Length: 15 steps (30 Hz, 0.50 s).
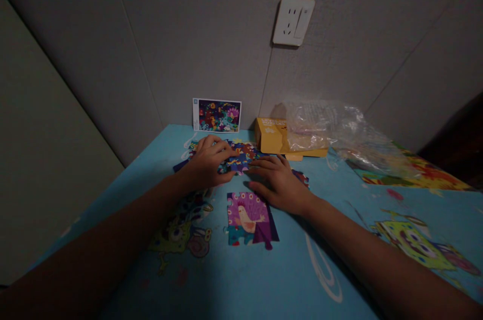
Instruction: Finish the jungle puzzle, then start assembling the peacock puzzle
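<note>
My left hand lies with its fingers spread over the left part of a dark blue, partly joined jigsaw puzzle. On the puzzle's right part rests my right hand, palm down, fingers stretched toward the middle. Both hands cover some of the pieces. Nearer to me, a separate joined section of puzzle shows a white bird on a purple fan of feathers. It lies just below my right hand's thumb, apart from the larger section.
A small picture card leans against the wall. Beside it are a yellow box and a crumpled clear plastic bag. A colourful sheet lies at the right on the blue cartoon-printed table cover. A wall socket is above.
</note>
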Available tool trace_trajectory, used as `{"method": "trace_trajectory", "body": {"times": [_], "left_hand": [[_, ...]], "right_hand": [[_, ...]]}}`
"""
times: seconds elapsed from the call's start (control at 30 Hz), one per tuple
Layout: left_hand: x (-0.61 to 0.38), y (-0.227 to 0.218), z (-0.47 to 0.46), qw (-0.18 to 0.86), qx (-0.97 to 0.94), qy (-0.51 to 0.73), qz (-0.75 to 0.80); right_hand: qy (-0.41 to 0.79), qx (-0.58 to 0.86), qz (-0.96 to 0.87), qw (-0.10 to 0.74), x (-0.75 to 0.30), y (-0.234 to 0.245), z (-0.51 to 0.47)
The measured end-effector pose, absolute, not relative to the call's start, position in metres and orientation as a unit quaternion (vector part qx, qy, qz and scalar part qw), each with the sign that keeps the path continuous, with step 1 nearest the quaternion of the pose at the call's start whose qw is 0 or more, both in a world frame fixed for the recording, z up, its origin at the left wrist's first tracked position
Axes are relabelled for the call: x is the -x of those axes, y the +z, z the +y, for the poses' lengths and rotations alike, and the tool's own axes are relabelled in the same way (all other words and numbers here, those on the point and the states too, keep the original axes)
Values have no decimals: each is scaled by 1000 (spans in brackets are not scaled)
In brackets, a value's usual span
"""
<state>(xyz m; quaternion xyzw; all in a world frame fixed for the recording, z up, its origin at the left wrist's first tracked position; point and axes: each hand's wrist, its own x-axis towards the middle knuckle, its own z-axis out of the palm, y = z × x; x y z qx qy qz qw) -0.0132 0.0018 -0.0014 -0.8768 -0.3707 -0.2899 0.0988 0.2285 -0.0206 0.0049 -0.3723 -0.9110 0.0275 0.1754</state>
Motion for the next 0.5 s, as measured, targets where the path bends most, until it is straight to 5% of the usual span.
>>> {"method": "trace_trajectory", "body": {"times": [0.23, 0.5], "left_hand": [[10, 5, -7, 51, 920, -234, -310], [14, 5, -8, -10, 937, -188, -295]], "right_hand": [[77, 393, -882, 248, -227, 5, -22], [88, 335, -917, 196, -227, 0, -25]]}}
